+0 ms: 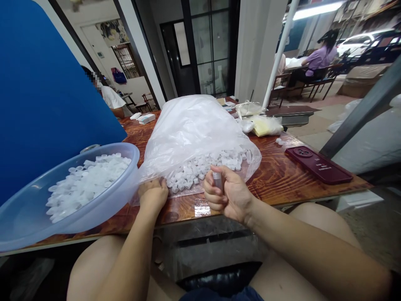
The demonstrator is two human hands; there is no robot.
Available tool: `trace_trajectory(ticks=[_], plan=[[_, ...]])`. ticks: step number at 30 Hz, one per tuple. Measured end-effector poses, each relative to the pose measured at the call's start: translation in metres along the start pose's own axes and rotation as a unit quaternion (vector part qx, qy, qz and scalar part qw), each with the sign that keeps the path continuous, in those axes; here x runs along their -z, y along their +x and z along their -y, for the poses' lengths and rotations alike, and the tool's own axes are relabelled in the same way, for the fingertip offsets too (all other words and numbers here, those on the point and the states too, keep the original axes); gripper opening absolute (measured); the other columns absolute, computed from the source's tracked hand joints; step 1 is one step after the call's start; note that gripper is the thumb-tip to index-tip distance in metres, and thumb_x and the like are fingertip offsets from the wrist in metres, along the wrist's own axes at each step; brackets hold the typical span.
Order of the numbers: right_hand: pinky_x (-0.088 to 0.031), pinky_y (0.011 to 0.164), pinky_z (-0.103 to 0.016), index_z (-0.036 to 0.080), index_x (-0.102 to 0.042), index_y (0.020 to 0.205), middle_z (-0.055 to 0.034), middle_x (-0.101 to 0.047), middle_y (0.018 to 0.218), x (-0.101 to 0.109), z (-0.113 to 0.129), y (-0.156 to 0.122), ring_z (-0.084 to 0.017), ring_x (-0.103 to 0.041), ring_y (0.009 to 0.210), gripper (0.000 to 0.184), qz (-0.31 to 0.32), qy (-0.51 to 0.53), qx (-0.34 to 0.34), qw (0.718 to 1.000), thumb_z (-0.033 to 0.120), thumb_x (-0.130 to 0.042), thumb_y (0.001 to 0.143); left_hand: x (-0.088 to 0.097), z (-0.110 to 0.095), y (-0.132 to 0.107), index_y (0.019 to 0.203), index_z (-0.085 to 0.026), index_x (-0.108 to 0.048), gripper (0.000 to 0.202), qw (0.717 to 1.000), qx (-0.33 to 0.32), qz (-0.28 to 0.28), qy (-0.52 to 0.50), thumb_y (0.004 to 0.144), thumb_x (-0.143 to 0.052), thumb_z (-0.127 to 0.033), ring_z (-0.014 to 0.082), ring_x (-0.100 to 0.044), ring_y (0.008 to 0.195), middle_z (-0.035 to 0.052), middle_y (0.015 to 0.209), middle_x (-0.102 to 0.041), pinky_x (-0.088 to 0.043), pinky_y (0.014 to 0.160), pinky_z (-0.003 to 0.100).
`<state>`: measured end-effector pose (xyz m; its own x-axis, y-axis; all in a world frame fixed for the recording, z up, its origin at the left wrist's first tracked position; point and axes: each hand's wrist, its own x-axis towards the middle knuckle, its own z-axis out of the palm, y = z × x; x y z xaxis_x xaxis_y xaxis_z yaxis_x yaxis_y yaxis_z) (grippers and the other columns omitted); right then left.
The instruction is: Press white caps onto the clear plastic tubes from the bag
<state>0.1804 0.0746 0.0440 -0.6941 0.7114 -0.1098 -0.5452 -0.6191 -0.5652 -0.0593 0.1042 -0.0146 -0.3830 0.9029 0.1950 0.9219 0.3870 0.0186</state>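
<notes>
My right hand is closed in a fist around a small clear plastic tube, held upright just in front of the bag. My left hand rests at the mouth of a large clear plastic bag; its fingers curl down into the small white plastic caps spilling out there, and I cannot make out what they grip. At the left, a pale blue plastic basin holds several more white caps and overhangs the table's near edge.
A dark red phone lies on the wooden table at right. Smaller plastic bags sit behind the big one. A blue panel fills the left. One person sits at far left, another at a far right table.
</notes>
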Motion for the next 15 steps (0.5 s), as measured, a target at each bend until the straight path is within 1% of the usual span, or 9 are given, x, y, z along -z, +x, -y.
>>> trace_trajectory(ticks=[2, 5, 7, 8, 9, 11, 13, 14, 15], plan=[[-0.015, 0.036, -0.016, 0.018, -0.048, 0.066, 0.0072, -0.037, 0.048, 0.003, -0.004, 0.002, -0.005, -0.019, 0.037, 0.039, 0.003, -0.024, -0.023, 0.999, 0.046, -0.041, 0.092, 0.000, 0.001, 0.002, 0.119, -0.010, -0.064, 0.050, 1.000, -0.008, 0.003, 0.002, 0.093, -0.032, -0.038, 0.0335, -0.057, 0.114, 0.0189, 0.122, -0.065, -0.039, 0.101, 0.042], [-0.022, 0.039, -0.018, 0.017, -0.054, 0.074, 0.0063, -0.042, 0.053, 0.005, -0.017, 0.004, -0.005, -0.028, 0.039, 0.044, 0.048, -0.116, -0.074, 0.989, 0.057, -0.042, 0.090, 0.002, 0.002, 0.004, 0.119, -0.008, -0.065, 0.051, 1.000, -0.007, 0.008, 0.007, 0.093, -0.030, -0.036, 0.0326, -0.058, 0.114, 0.0200, 0.121, -0.065, -0.040, 0.100, 0.041], [-0.025, 0.040, -0.018, 0.016, -0.056, 0.078, 0.0050, -0.047, 0.056, 0.006, -0.028, 0.004, -0.005, -0.034, 0.040, 0.046, 0.078, -0.217, -0.093, 0.969, 0.060, -0.045, 0.087, 0.003, 0.004, 0.005, 0.119, -0.007, -0.064, 0.052, 1.000, 0.001, 0.014, 0.010, 0.093, -0.030, -0.036, 0.0329, -0.058, 0.114, 0.0207, 0.122, -0.064, -0.040, 0.100, 0.040], [-0.026, 0.040, -0.019, 0.016, -0.057, 0.079, 0.0043, -0.050, 0.057, 0.008, -0.034, 0.005, -0.005, -0.037, 0.041, 0.045, 0.094, -0.272, -0.103, 0.952, 0.060, -0.047, 0.086, 0.004, 0.005, 0.006, 0.119, -0.007, -0.064, 0.052, 1.000, 0.005, 0.018, 0.011, 0.093, -0.031, -0.037, 0.0334, -0.058, 0.114, 0.0213, 0.122, -0.064, -0.041, 0.099, 0.041], [-0.028, 0.041, -0.018, 0.016, -0.057, 0.080, 0.0039, -0.052, 0.059, 0.010, -0.041, 0.006, -0.006, -0.039, 0.042, 0.044, 0.110, -0.323, -0.119, 0.932, 0.059, -0.049, 0.085, 0.004, 0.006, 0.007, 0.118, -0.006, -0.065, 0.052, 1.000, 0.009, 0.023, 0.013, 0.093, -0.032, -0.038, 0.0338, -0.058, 0.114, 0.0218, 0.122, -0.065, -0.041, 0.098, 0.041], [-0.031, 0.043, -0.018, 0.018, -0.056, 0.080, 0.0042, -0.055, 0.062, 0.022, -0.056, 0.012, -0.006, -0.043, 0.045, 0.036, 0.140, -0.406, -0.174, 0.886, 0.053, -0.058, 0.081, 0.005, 0.009, 0.008, 0.116, -0.005, -0.065, 0.052, 0.999, 0.015, 0.038, 0.018, 0.092, -0.034, -0.039, 0.0347, -0.059, 0.112, 0.0231, 0.120, -0.065, -0.043, 0.094, 0.041], [-0.035, 0.043, -0.019, 0.019, -0.057, 0.074, 0.0049, -0.058, 0.060, 0.042, -0.076, 0.019, -0.007, -0.045, 0.044, 0.027, 0.155, -0.462, -0.214, 0.846, 0.043, -0.069, 0.072, 0.005, 0.013, 0.009, 0.115, -0.004, -0.065, 0.051, 0.998, 0.015, 0.051, 0.023, 0.091, -0.036, -0.039, 0.0352, -0.060, 0.111, 0.0248, 0.118, -0.065, -0.043, 0.093, 0.042], [-0.034, 0.041, -0.020, 0.019, -0.059, 0.069, 0.0045, -0.059, 0.058, 0.054, -0.088, 0.023, -0.008, -0.046, 0.043, 0.021, 0.160, -0.490, -0.213, 0.830, 0.036, -0.072, 0.067, 0.005, 0.015, 0.009, 0.116, -0.003, -0.064, 0.051, 0.998, 0.011, 0.055, 0.025, 0.091, -0.037, -0.038, 0.0355, -0.059, 0.111, 0.0258, 0.117, -0.065, -0.042, 0.094, 0.042], [-0.030, 0.038, -0.021, 0.019, -0.060, 0.060, 0.0047, -0.057, 0.050, 0.067, -0.099, 0.027, -0.009, -0.044, 0.039, 0.016, 0.143, -0.511, -0.177, 0.829, 0.026, -0.074, 0.060, 0.004, 0.017, 0.008, 0.116, -0.001, -0.063, 0.051, 0.998, 0.007, 0.057, 0.027, 0.091, -0.036, -0.036, 0.0359, -0.059, 0.112, 0.0272, 0.117, -0.064, -0.041, 0.095, 0.043]])
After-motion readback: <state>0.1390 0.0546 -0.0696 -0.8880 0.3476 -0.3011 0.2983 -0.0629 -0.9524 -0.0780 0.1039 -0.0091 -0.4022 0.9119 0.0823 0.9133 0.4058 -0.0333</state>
